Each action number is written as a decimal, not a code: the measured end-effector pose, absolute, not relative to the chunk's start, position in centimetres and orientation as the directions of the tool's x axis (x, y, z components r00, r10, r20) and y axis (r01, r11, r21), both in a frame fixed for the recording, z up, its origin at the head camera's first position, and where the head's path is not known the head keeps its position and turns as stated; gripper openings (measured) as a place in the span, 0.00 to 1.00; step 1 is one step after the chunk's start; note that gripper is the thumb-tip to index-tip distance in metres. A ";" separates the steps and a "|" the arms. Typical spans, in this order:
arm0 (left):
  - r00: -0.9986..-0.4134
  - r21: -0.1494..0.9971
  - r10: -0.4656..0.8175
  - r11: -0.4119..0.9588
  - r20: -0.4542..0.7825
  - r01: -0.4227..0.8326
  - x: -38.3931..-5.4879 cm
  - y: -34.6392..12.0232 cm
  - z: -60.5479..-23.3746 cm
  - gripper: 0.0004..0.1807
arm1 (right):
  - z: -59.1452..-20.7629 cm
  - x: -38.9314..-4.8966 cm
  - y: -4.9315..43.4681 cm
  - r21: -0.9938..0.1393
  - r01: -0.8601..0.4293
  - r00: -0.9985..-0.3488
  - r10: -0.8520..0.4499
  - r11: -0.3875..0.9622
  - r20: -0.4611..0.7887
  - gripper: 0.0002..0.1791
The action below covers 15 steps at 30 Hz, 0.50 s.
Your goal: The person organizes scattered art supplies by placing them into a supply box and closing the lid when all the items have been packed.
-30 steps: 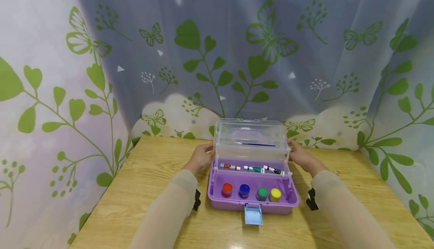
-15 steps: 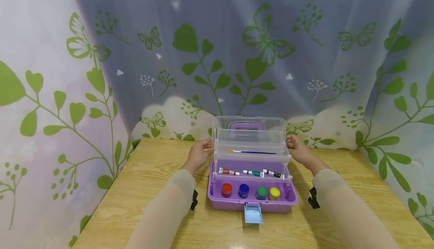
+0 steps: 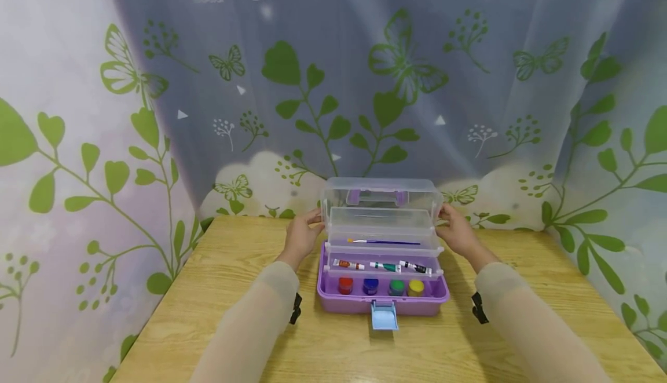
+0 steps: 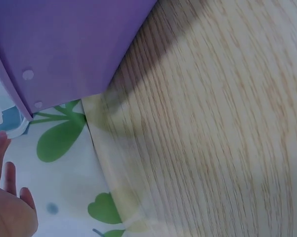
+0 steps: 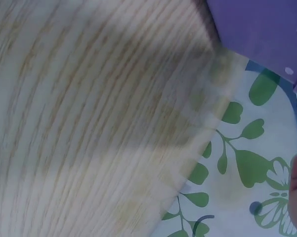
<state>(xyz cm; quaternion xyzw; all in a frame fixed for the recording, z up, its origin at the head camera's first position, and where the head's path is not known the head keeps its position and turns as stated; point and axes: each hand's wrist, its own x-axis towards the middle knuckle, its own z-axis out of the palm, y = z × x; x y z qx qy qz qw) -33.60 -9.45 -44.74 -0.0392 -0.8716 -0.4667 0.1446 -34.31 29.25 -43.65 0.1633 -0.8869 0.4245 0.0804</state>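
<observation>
In the head view, a purple paint box (image 3: 383, 306) stands open, its clear lid (image 3: 382, 185) raised at the back. My left hand (image 3: 299, 237) holds the lid's left side edge; in the left wrist view my fingertips are right at its clear rim. At the opposite edge, my right hand (image 3: 458, 233) holds the lid with thumb and fingers. A paintbrush (image 3: 385, 242) lies in the upper clear tray (image 3: 344, 250). On the lower tier lie several paint tubes, among them a green tube (image 3: 384, 266). Several paint jars, including a red jar (image 3: 345, 285), stand in the base.
A light blue latch (image 3: 384, 317) hangs down at the box's front. The wooden table (image 3: 234, 267) extends around the box. Directly behind it hangs a butterfly-and-leaf patterned curtain (image 3: 333, 81).
Both hands have swung the lid up and forward, bringing its purple handle into clearer view. The linked trays have moved lower and forward, and the lower one covers more of the jars.
</observation>
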 end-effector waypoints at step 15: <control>-0.910 0.775 -0.086 0.561 0.406 0.292 -33.4 -9.1 -44.9 0.18 | -44.1 -34.1 29.0 -0.507 -0.347 -0.899 -0.126 0.789 0.419 0.24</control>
